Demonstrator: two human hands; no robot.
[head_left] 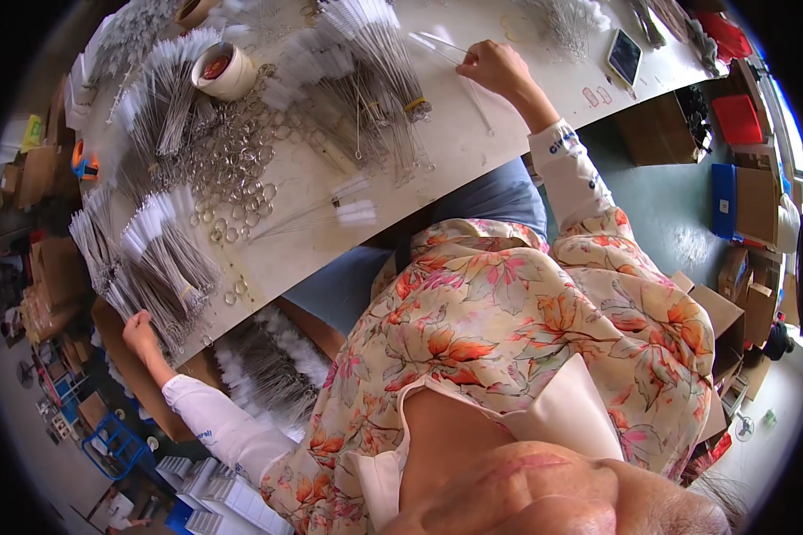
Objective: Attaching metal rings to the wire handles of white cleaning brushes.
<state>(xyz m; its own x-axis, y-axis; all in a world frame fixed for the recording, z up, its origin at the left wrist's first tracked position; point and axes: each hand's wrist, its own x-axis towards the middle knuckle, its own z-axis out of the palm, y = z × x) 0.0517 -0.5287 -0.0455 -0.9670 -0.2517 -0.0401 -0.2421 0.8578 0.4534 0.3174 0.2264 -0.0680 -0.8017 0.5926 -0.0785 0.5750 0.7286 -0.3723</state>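
Observation:
My right hand (495,67) is closed in a pinch over the far right of the table. Between its fingers are thin wire brushes (433,41) with white bristle ends pointing left. Down at the table's left corner, my left hand (140,333) has its fingers curled at the wire ends of a brush bundle (107,259); what they grip is too small to make out. Beside it lies another white-tipped bundle (165,254). Larger brush bundles (375,58) lie left of my right hand. A few loose brushes (355,212) rest near the front edge.
Metal rings (232,169) are heaped on the white table (455,147). A cream cup (223,71) stands behind them, and orange-handled scissors (84,162) lie at the left edge. A phone (625,57) is at the far right. Below the front edge, a carton (134,370) stands near more brushes (272,366).

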